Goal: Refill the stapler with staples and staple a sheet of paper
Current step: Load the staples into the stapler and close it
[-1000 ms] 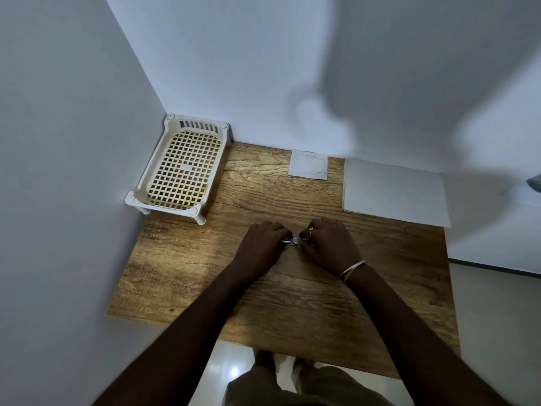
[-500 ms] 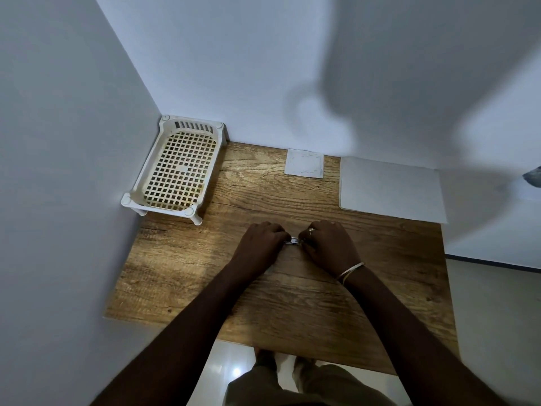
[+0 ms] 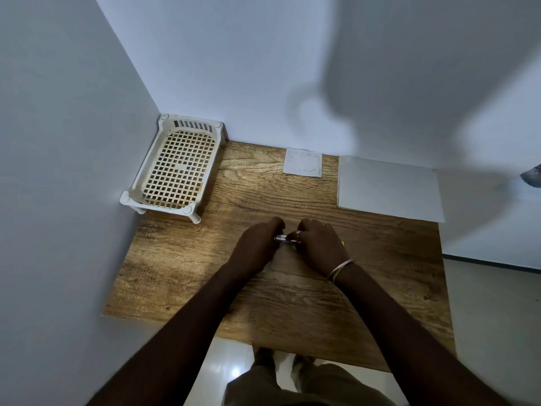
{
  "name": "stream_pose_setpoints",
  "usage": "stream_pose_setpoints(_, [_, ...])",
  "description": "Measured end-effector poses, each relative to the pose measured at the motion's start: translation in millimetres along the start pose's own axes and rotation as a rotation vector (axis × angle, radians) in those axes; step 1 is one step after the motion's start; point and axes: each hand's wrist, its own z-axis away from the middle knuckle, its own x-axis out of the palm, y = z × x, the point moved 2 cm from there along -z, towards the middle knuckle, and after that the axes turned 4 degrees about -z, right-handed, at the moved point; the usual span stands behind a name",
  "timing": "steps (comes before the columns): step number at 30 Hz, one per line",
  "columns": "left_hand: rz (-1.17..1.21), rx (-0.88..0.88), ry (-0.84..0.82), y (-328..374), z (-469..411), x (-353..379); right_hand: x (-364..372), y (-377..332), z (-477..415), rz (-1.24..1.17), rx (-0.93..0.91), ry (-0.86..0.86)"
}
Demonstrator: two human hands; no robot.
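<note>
Both hands meet over the middle of the wooden table (image 3: 380,288). My left hand (image 3: 257,244) and my right hand (image 3: 319,244) are both closed on a small metal stapler (image 3: 282,238), of which only a short shiny strip shows between the fingers. A tiny yellow bit (image 3: 342,243) peeks out at the right edge of my right hand. Whether the stapler is open and where the staples are stays hidden by the fingers. A white sheet of paper (image 3: 389,187) lies flat at the back right of the table. A small white square card or packet (image 3: 303,162) lies at the back centre.
A white plastic lattice tray (image 3: 175,168) on short legs stands in the back left corner against both walls. Walls close the table at the left and back. The table's front edge (image 3: 292,347) is near my legs, with tiled floor below.
The hands have stayed together on the stapler in the same spot; only the fingers shifted slightly. The head camera moved a little.
</note>
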Motion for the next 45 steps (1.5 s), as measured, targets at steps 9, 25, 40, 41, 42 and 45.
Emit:
stream_pose_setpoints(9, [0.022,0.005,0.013,-10.1,-3.6,5.3,-5.3,16.0,5.8,-0.235,0.184,0.050])
stream_pose_setpoints(25, [0.036,-0.026,0.020,-12.6,-6.3,8.0,2.7,-0.2,-9.2,0.082,0.103,-0.020])
stream_pose_setpoints(40, [0.053,-0.022,0.036,-7.3,-4.7,5.4,5.5,-6.4,2.4,0.081,0.034,0.081])
stream_pose_setpoints(41, [0.070,-0.026,0.040,-7.1,-4.1,4.8,6.4,-4.5,3.9,0.064,0.033,0.082])
stream_pose_setpoints(42, [0.086,-0.029,0.044,-7.0,-3.1,4.2,7.3,-3.1,5.5,0.050,0.029,0.083])
stream_pose_setpoints(45, [0.116,-0.027,0.061,-5.5,-1.7,2.6,6.7,-0.6,8.7,-0.012,0.001,0.120])
